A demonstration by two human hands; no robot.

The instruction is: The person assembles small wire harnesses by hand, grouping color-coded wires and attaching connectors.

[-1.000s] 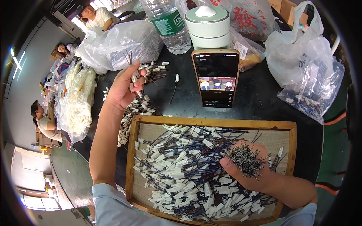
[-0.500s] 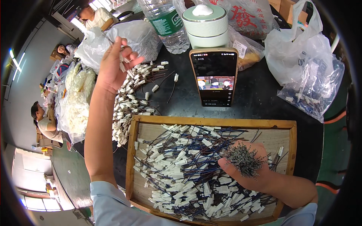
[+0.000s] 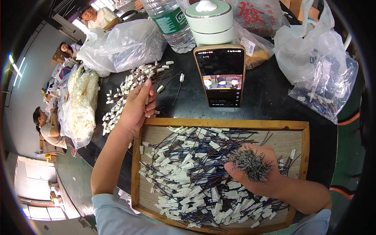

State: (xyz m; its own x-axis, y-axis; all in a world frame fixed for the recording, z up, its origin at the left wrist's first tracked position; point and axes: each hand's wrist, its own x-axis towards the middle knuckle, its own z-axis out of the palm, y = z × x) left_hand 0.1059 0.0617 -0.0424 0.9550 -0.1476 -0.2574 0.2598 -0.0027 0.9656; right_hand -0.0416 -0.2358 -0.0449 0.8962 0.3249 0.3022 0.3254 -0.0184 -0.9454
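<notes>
My left hand (image 3: 140,103) is closed in a pinch beside the loose heap of white wired connectors (image 3: 115,105). Its curled fingers largely hide the wired connector they hold. A fist made by my right hand (image 3: 270,172) grips a thick bundle of thin dark wires (image 3: 250,163), whose metal-tipped ends face up. That fist rests over the right part of a wooden tray (image 3: 235,123). Spread across the tray are many white connectors (image 3: 184,172) with blue and brown wires.
A phone (image 3: 220,78) leans upright against a pale green lidded cup (image 3: 211,23) behind the tray. Beside them stands a large water bottle (image 3: 170,27). Plastic bags (image 3: 129,45) lie at the back left, another bag (image 3: 321,70) at the right. Two people (image 3: 47,125) sit farther left.
My left hand has come down from the bag towards the tray's far left corner, its fingers now more tightly curled. My right hand keeps its grip on the wires, almost still.
</notes>
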